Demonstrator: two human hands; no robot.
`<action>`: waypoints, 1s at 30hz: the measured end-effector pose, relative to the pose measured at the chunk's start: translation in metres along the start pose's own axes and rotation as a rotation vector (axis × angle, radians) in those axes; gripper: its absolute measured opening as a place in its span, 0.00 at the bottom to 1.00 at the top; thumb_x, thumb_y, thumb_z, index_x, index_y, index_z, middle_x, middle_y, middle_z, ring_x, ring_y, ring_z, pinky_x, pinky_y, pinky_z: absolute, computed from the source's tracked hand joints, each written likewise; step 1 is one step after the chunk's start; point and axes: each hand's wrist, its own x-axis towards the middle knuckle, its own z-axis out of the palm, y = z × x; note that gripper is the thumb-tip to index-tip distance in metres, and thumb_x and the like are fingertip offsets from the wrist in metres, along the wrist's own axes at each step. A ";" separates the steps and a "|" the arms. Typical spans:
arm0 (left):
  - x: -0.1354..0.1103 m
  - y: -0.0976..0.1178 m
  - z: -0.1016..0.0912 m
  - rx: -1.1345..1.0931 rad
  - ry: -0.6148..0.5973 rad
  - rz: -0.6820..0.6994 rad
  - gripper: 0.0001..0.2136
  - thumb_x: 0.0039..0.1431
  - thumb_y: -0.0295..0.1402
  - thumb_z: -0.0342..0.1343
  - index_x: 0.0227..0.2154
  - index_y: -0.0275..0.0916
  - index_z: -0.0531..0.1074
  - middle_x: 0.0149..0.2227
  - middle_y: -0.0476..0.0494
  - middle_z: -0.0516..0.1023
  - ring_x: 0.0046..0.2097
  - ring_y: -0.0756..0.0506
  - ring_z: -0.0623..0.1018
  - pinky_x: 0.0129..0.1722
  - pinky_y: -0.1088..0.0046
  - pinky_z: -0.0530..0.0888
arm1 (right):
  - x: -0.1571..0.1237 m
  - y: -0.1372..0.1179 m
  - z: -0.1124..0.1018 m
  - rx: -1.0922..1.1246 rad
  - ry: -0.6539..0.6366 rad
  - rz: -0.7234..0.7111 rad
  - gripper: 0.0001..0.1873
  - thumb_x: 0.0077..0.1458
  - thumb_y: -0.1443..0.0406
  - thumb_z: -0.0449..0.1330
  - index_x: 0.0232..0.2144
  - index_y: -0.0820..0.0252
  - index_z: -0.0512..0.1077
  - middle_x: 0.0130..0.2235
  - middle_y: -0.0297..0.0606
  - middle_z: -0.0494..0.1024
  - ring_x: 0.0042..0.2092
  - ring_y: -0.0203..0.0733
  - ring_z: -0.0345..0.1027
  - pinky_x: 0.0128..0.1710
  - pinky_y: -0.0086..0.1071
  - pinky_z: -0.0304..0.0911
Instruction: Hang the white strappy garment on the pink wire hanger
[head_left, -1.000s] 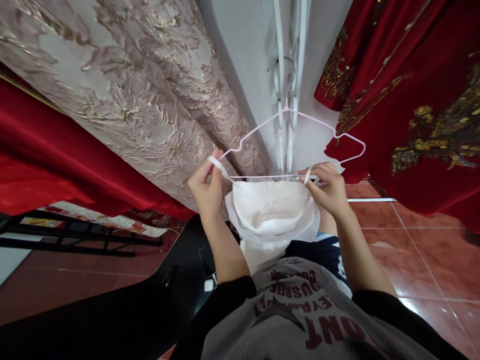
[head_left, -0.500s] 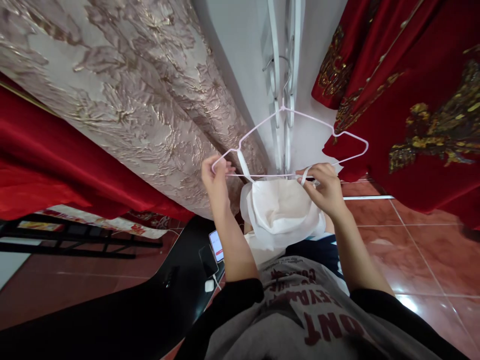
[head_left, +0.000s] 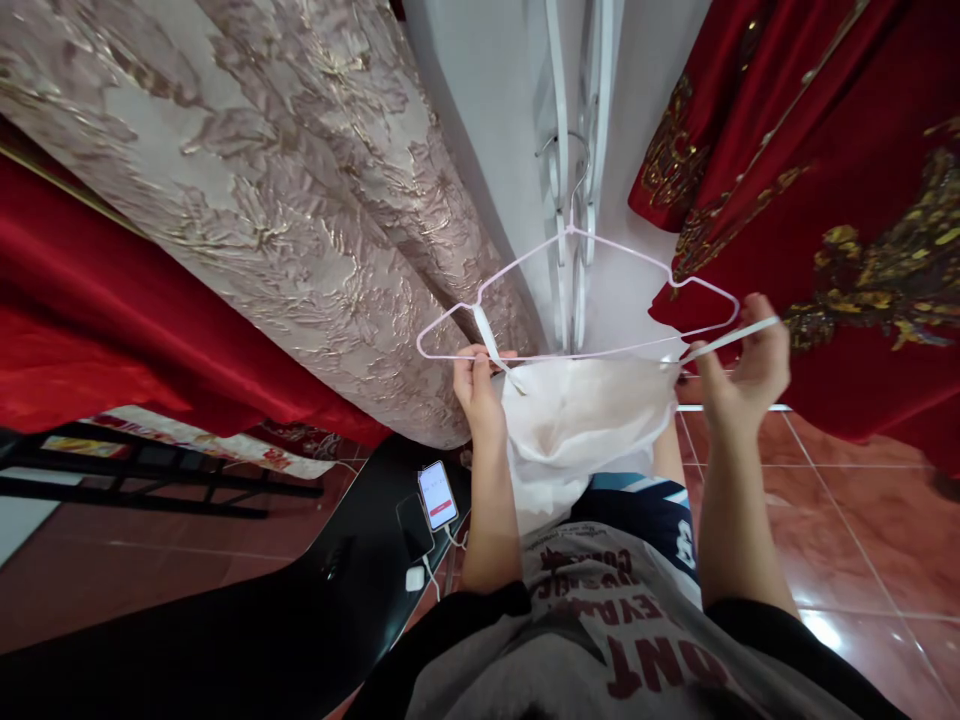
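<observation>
A thin pink wire hanger (head_left: pixel 600 249) hangs by its hook from a white bar on the wall. A white garment (head_left: pixel 585 420) droops below its bottom wire. Its left strap is looped over the hanger's left shoulder. My left hand (head_left: pixel 477 385) is closed on the garment's top edge and the bottom wire, just under that strap. My right hand (head_left: pixel 742 370) is out to the right with the other white strap (head_left: pixel 731 338) stretched across its fingers, pulled taut past the hanger's right end.
A beige and gold brocade dress (head_left: pixel 300 200) hangs to the left over red fabric. Red garments with gold embroidery (head_left: pixel 847 220) hang on the right. A lit phone (head_left: pixel 437 495) with a cable lies on a black surface below. The floor is red tile (head_left: pixel 847 510).
My left hand slid right along the bottom wire after the left strap went over the hanger's shoulder. My right hand moved out to the right, drawing the right strap taut.
</observation>
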 end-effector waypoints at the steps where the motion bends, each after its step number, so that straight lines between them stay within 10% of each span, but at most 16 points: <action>1: 0.001 -0.001 0.001 -0.009 0.001 -0.004 0.11 0.63 0.42 0.62 0.35 0.42 0.70 0.28 0.47 0.83 0.31 0.46 0.82 0.38 0.72 0.75 | 0.009 0.003 -0.006 -0.020 0.071 -0.031 0.35 0.58 0.59 0.71 0.66 0.51 0.70 0.68 0.50 0.70 0.70 0.64 0.63 0.71 0.61 0.59; 8: 0.006 -0.009 0.005 -0.047 0.039 -0.025 0.08 0.60 0.38 0.59 0.35 0.42 0.66 0.25 0.50 0.81 0.25 0.48 0.78 0.33 0.73 0.73 | 0.070 -0.034 -0.002 -0.161 -0.331 0.009 0.10 0.56 0.61 0.71 0.42 0.48 0.80 0.44 0.39 0.85 0.46 0.53 0.80 0.53 0.52 0.75; 17: 0.006 -0.005 0.000 -0.030 -0.006 -0.037 0.08 0.61 0.38 0.58 0.35 0.42 0.66 0.25 0.50 0.82 0.25 0.49 0.76 0.34 0.73 0.72 | 0.047 -0.038 0.035 -0.356 -0.180 -0.132 0.13 0.53 0.69 0.62 0.42 0.52 0.75 0.53 0.44 0.78 0.58 0.60 0.69 0.59 0.60 0.62; 23: 0.008 -0.005 -0.001 -0.028 -0.018 -0.060 0.11 0.60 0.40 0.60 0.35 0.43 0.63 0.23 0.51 0.81 0.24 0.49 0.75 0.32 0.73 0.71 | 0.081 -0.041 0.033 -0.283 -0.401 0.153 0.14 0.60 0.69 0.52 0.27 0.55 0.75 0.28 0.36 0.75 0.37 0.46 0.72 0.45 0.43 0.66; 30: 0.000 -0.007 0.003 -0.036 -0.071 -0.083 0.10 0.62 0.40 0.59 0.36 0.43 0.64 0.26 0.49 0.82 0.26 0.50 0.74 0.34 0.73 0.71 | 0.041 -0.053 0.038 -0.159 0.253 -0.197 0.14 0.68 0.62 0.50 0.36 0.54 0.75 0.36 0.42 0.77 0.44 0.50 0.74 0.51 0.50 0.68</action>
